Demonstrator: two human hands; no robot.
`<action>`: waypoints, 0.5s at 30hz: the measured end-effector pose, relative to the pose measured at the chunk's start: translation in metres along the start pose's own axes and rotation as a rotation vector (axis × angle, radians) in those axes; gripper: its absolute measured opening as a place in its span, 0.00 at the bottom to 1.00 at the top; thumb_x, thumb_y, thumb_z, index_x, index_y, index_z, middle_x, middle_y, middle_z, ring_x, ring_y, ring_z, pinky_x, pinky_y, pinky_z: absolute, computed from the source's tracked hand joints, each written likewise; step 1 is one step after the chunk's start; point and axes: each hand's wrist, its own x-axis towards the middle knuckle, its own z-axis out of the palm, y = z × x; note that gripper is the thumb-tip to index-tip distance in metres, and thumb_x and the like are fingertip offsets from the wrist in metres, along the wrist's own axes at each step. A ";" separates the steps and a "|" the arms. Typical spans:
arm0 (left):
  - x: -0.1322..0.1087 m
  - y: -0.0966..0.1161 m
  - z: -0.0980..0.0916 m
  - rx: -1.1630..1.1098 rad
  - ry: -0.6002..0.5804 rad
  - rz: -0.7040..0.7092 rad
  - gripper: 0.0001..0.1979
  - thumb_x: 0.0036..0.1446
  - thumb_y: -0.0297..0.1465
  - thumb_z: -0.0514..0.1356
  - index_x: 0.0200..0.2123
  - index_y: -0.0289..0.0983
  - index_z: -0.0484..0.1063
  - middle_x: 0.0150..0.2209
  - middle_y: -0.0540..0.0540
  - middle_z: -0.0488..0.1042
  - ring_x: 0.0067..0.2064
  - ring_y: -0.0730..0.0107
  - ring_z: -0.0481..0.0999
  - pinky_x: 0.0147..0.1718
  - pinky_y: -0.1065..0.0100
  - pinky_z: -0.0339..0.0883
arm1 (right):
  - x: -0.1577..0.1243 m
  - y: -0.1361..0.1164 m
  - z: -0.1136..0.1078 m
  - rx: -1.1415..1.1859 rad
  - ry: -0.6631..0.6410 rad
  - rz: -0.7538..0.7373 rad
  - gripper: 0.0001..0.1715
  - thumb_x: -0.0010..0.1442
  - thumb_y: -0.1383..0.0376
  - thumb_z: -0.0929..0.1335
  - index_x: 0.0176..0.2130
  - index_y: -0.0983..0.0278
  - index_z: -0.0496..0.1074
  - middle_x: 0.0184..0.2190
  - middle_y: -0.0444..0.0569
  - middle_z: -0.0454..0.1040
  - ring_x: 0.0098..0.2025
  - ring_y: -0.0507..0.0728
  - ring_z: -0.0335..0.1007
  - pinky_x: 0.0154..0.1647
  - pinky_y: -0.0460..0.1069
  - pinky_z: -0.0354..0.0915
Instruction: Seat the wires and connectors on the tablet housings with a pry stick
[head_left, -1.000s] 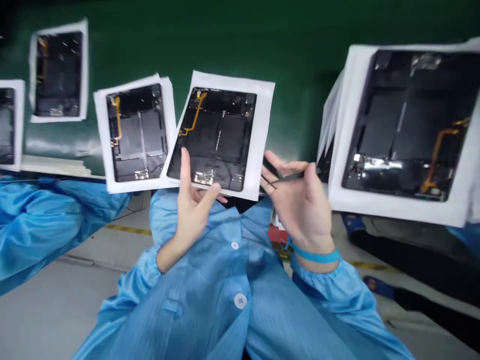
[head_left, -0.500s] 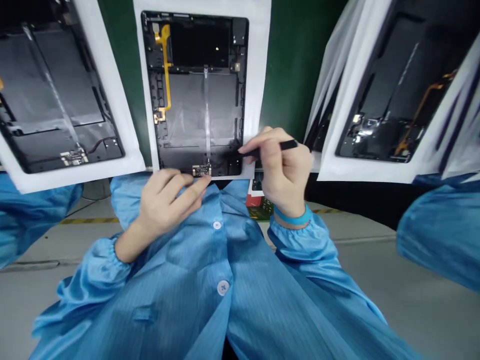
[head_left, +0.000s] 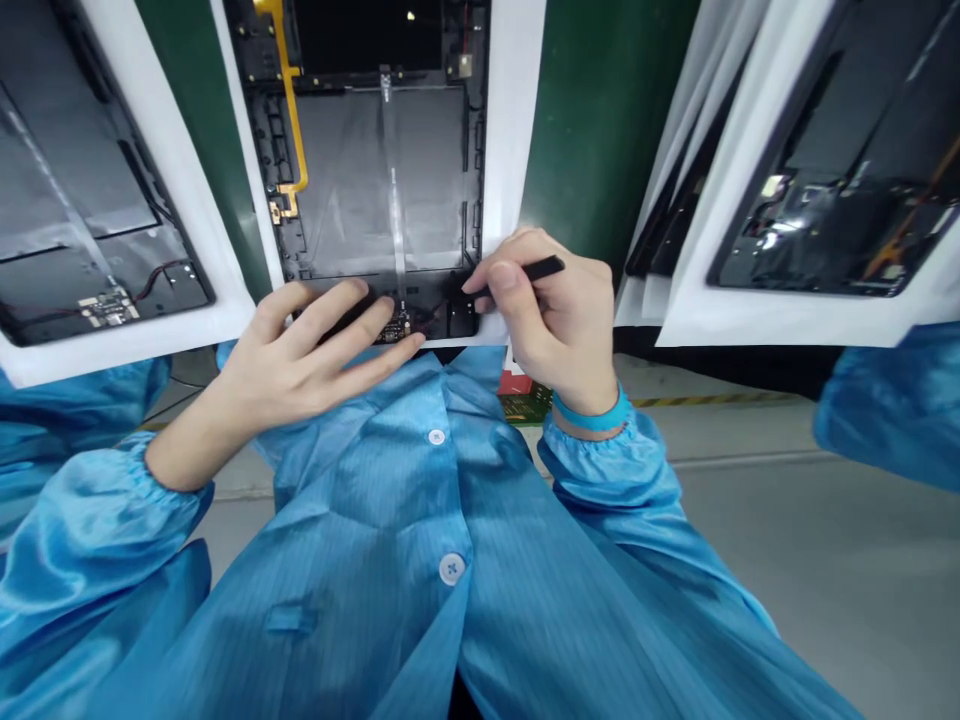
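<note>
A black tablet rear housing with an amber flex cable lies on a white paper sheet, its top cut off by the frame. My left hand is spread open, fingers resting over the lower edge near a small circuit board. My right hand pinches a slim black tool, probably tweezers, with its tip hidden by my fingers at the housing's lower right corner. A thin wire runs near the board.
Further tablet housings on white sheets sit at left and right on a green conveyor belt. A co-worker's blue sleeve shows at right. A red-and-green box stands below the belt, above a grey floor.
The housing sits higher and nearer in view. My left hand has spread and moved onto the lower edge by the board. My right hand has shifted slightly left with the tool.
</note>
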 end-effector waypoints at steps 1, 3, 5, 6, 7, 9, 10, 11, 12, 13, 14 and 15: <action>0.000 -0.001 0.001 -0.119 -0.061 -0.070 0.26 0.71 0.36 0.73 0.69 0.55 0.78 0.62 0.47 0.85 0.58 0.45 0.89 0.52 0.46 0.85 | 0.000 -0.001 0.000 0.003 -0.014 0.031 0.26 0.83 0.47 0.64 0.41 0.54 0.82 0.35 0.46 0.82 0.37 0.59 0.81 0.51 0.60 0.79; -0.001 -0.003 0.003 -0.408 -0.225 -0.294 0.25 0.70 0.36 0.73 0.68 0.57 0.79 0.64 0.47 0.84 0.64 0.37 0.85 0.60 0.30 0.80 | 0.000 -0.001 -0.001 0.015 -0.030 0.084 0.27 0.83 0.44 0.63 0.42 0.53 0.82 0.37 0.46 0.82 0.40 0.60 0.82 0.54 0.61 0.79; 0.000 -0.003 0.004 -0.647 -0.339 -0.528 0.22 0.68 0.38 0.74 0.64 0.53 0.83 0.64 0.46 0.84 0.70 0.33 0.80 0.70 0.21 0.69 | 0.000 -0.001 -0.001 0.034 -0.040 0.116 0.28 0.82 0.42 0.63 0.42 0.53 0.82 0.37 0.46 0.82 0.42 0.61 0.83 0.56 0.62 0.80; 0.000 -0.002 0.004 -0.723 -0.355 -0.608 0.21 0.67 0.39 0.76 0.62 0.50 0.84 0.63 0.45 0.84 0.73 0.34 0.77 0.73 0.21 0.65 | -0.001 0.000 -0.001 0.044 -0.044 0.124 0.28 0.82 0.41 0.63 0.42 0.53 0.82 0.38 0.47 0.82 0.42 0.61 0.84 0.57 0.62 0.79; 0.001 -0.002 0.003 -0.771 -0.352 -0.658 0.22 0.66 0.40 0.77 0.61 0.49 0.85 0.62 0.45 0.85 0.74 0.35 0.76 0.76 0.22 0.62 | -0.001 0.000 -0.001 0.049 -0.046 0.127 0.28 0.82 0.41 0.63 0.42 0.53 0.82 0.38 0.47 0.82 0.43 0.62 0.84 0.58 0.62 0.79; 0.003 0.000 0.002 -0.796 -0.341 -0.697 0.23 0.64 0.42 0.78 0.60 0.49 0.85 0.62 0.45 0.85 0.74 0.36 0.75 0.78 0.23 0.58 | -0.002 0.001 -0.001 0.049 -0.049 0.122 0.29 0.81 0.40 0.63 0.43 0.53 0.81 0.39 0.47 0.82 0.45 0.62 0.84 0.59 0.63 0.79; 0.005 0.001 0.001 -0.786 -0.344 -0.699 0.23 0.64 0.43 0.77 0.60 0.49 0.85 0.62 0.45 0.85 0.74 0.35 0.75 0.78 0.21 0.56 | -0.002 0.001 0.000 0.044 -0.049 0.118 0.29 0.81 0.40 0.63 0.43 0.53 0.81 0.39 0.47 0.82 0.45 0.62 0.84 0.59 0.63 0.79; 0.007 0.001 -0.001 -0.769 -0.349 -0.702 0.22 0.64 0.43 0.77 0.60 0.49 0.86 0.62 0.44 0.85 0.75 0.34 0.74 0.78 0.19 0.54 | -0.002 0.001 0.000 0.039 -0.048 0.114 0.28 0.81 0.40 0.63 0.43 0.53 0.81 0.39 0.47 0.83 0.45 0.62 0.83 0.60 0.63 0.79; 0.009 0.002 -0.002 -0.753 -0.354 -0.707 0.22 0.65 0.44 0.76 0.60 0.49 0.86 0.62 0.43 0.84 0.75 0.32 0.74 0.78 0.17 0.52 | -0.002 0.002 0.000 0.034 -0.045 0.109 0.28 0.81 0.40 0.63 0.43 0.53 0.81 0.40 0.48 0.83 0.45 0.62 0.83 0.60 0.64 0.79; 0.010 0.002 -0.003 -0.740 -0.357 -0.714 0.21 0.65 0.44 0.76 0.59 0.49 0.86 0.62 0.43 0.84 0.75 0.31 0.73 0.77 0.15 0.51 | -0.002 0.002 0.001 0.029 -0.040 0.108 0.28 0.81 0.40 0.62 0.43 0.53 0.80 0.40 0.47 0.83 0.45 0.63 0.83 0.60 0.64 0.79; 0.011 0.002 -0.004 -0.731 -0.360 -0.719 0.20 0.66 0.44 0.75 0.59 0.49 0.86 0.61 0.42 0.84 0.75 0.30 0.73 0.77 0.14 0.50 | -0.002 0.002 0.001 0.022 -0.036 0.109 0.28 0.81 0.40 0.62 0.43 0.52 0.80 0.40 0.47 0.83 0.45 0.63 0.82 0.60 0.64 0.79; 0.012 0.002 -0.004 -0.722 -0.362 -0.714 0.20 0.67 0.44 0.74 0.59 0.50 0.86 0.62 0.42 0.84 0.75 0.30 0.73 0.76 0.13 0.49 | -0.002 0.002 0.002 0.013 -0.034 0.109 0.28 0.81 0.40 0.62 0.43 0.52 0.80 0.40 0.47 0.83 0.45 0.63 0.82 0.60 0.64 0.78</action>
